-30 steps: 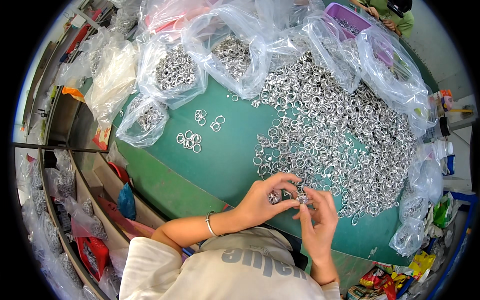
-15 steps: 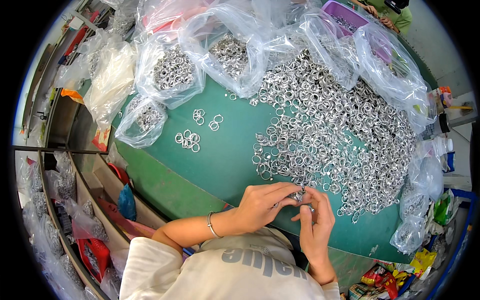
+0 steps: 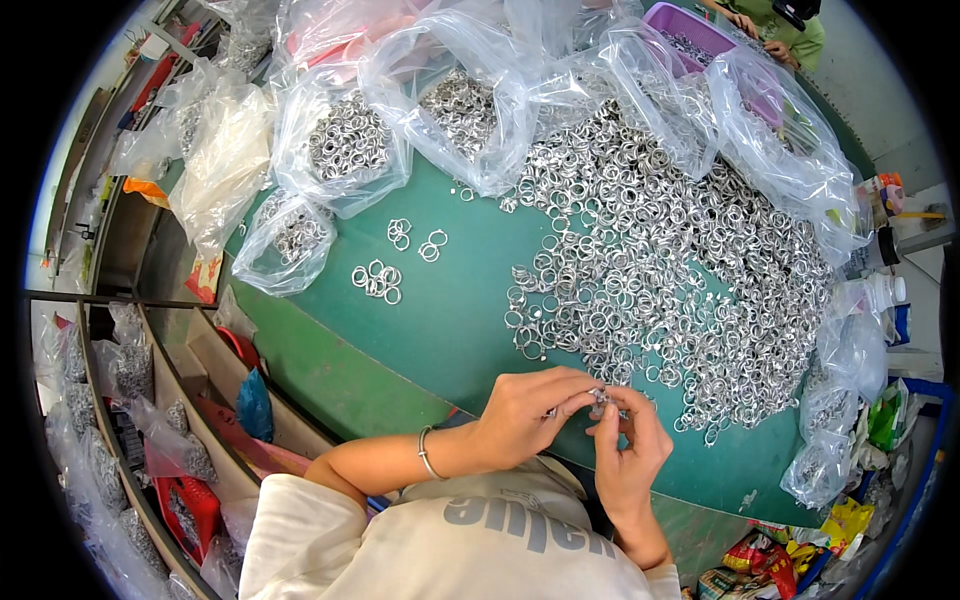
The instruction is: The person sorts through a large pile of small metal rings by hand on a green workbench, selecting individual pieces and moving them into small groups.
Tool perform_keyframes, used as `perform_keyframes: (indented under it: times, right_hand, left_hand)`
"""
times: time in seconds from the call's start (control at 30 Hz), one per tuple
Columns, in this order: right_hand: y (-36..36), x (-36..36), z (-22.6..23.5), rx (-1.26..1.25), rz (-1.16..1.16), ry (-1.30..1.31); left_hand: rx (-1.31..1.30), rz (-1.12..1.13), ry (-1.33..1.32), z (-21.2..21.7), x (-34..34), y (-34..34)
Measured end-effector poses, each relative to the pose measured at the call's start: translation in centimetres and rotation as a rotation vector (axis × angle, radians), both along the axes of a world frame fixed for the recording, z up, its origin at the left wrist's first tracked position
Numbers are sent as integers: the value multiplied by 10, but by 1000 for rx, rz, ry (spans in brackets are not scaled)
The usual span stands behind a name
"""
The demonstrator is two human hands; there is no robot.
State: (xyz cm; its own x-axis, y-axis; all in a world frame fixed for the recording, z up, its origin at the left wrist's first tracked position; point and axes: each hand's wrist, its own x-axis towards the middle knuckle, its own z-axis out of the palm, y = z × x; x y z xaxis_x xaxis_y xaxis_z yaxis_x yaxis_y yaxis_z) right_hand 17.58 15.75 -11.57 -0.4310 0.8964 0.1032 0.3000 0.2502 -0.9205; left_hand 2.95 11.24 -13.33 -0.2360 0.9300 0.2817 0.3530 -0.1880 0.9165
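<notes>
Near the table's front edge my left hand (image 3: 530, 413) is closed, its fingertips pinching a few silver rings (image 3: 598, 396). My right hand (image 3: 632, 440) meets it from the other side, thumb and forefinger closed at the same rings; fingers partly hide them. Just beyond my hands spreads a large heap of silver rings (image 3: 690, 270) on the green table (image 3: 450, 290). To the left lie small separate groups of rings: one larger cluster (image 3: 377, 282), a small pair-like group (image 3: 433, 245) and another little group (image 3: 398, 233).
Clear plastic bags of rings (image 3: 348, 140) line the far side, with a small bag (image 3: 290, 235) at the left. A purple bin (image 3: 690, 30) stands at the back, near another person (image 3: 795, 35). Divided shelves (image 3: 190, 370) stand left; snack packets (image 3: 760, 560) sit lower right.
My right fingers have curled inward and closed toward the rings at my left fingertips. The heap and the small groups look the same.
</notes>
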Motion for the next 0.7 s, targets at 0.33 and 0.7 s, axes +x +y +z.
perform_keyframes:
  times: [0.33,0.7]
  right_hand:
    - [10,-4,14,-148,73,32]
    - [7,-11,17,-400,35,212]
  left_hand:
    - [-25,-30,-299,-2,-4,0]
    - [-37,78,-383,0,13,-6]
